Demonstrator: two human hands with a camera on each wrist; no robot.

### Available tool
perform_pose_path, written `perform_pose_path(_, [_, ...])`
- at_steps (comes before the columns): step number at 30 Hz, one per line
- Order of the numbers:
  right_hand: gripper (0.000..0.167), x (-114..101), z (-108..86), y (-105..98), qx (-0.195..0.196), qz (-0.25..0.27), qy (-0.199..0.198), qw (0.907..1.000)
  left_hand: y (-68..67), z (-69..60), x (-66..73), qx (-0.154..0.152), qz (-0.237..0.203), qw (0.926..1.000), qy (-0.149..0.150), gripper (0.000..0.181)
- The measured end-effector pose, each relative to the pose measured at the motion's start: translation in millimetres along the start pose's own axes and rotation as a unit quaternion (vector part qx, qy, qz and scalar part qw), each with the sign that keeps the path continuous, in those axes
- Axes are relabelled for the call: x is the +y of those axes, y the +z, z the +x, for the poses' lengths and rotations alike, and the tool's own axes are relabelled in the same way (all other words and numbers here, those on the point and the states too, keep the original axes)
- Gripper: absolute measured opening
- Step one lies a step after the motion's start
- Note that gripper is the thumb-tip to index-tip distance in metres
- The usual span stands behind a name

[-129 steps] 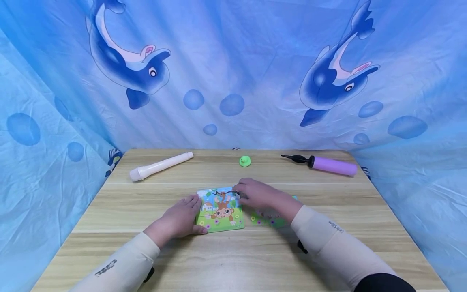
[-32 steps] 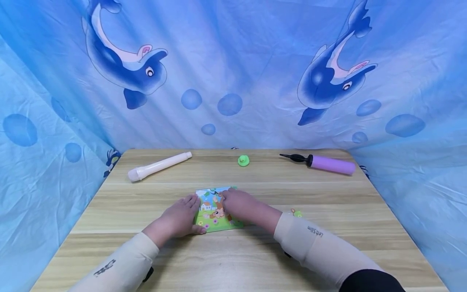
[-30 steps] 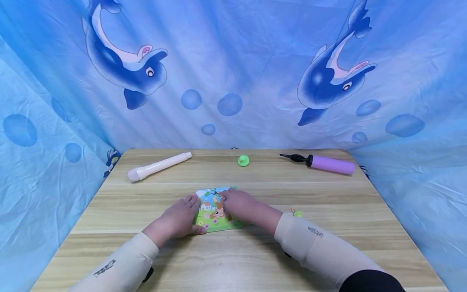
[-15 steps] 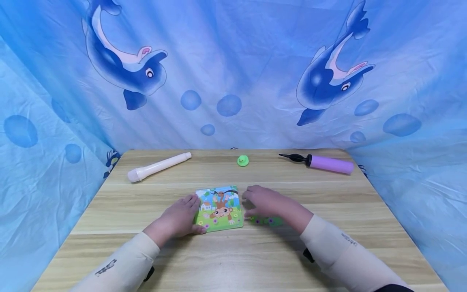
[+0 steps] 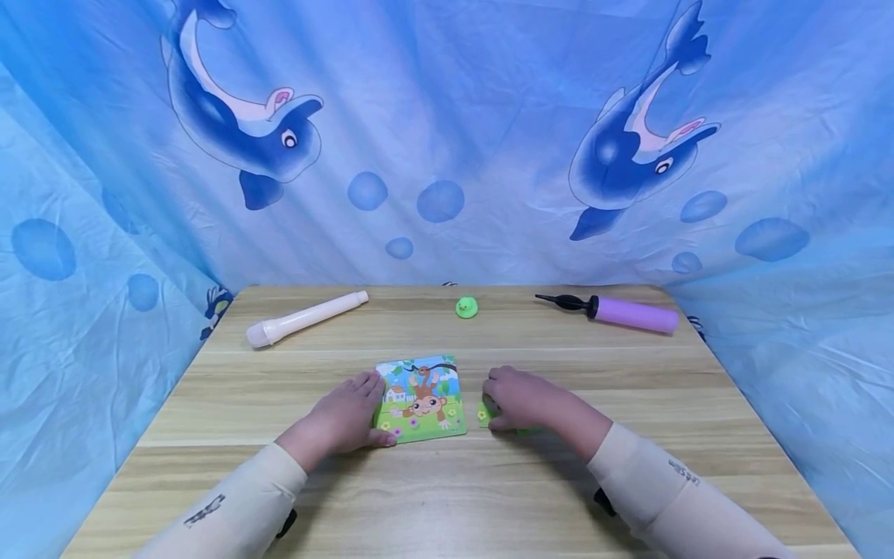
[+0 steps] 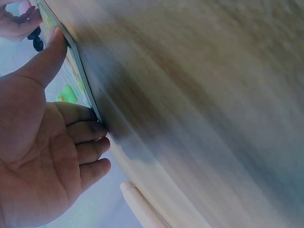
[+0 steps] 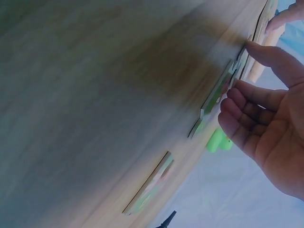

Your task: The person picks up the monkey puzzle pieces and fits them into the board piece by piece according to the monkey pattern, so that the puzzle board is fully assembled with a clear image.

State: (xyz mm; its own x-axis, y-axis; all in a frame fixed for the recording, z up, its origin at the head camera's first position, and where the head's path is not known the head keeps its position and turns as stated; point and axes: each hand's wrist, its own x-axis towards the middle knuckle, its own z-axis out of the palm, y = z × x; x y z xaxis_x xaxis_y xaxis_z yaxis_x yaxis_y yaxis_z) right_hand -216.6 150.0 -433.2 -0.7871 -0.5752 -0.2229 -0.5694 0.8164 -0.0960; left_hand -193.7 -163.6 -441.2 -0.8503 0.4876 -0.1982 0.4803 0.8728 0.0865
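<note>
A square jigsaw puzzle board with a cartoon monkey lies flat on the table. My left hand rests against its left side, thumb at the near corner and fingertips at the left edge, as the left wrist view confirms with the board at the fingertips. Right of the board, my right hand is low over loose puzzle pieces. Thumb and index finger bracket a green puzzle piece with a yellow flower; the palm and fingers hide most of it. In the right wrist view, another puzzle piece lies apart from that hand.
Along the back of the wooden table lie a white microphone-shaped stick, a small green rubber duck and a purple hand pump with a black nozzle. A blue curtain with dolphins hangs behind and at the sides.
My right hand was over the board a second ago; it has drawn back right, lowered onto the loose pieces and closed its fingers. The left hand has stayed at the board's left side.
</note>
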Motion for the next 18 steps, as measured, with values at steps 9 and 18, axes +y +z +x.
perform_pose_path(9, [0.028, -10.0, 12.9, -1.6, 0.048, 0.01, -0.064, 0.9967, 2.2, 1.1, 0.3, 0.001, 0.003, 1.0, -0.006, 0.099])
perform_pose_path(18, [0.026, -49.9, 41.5, 1.8, 0.078, -0.043, -0.157, 0.9836, 4.5, 1.0, -0.1, 0.006, -0.003, 1.0, -0.005, 0.1])
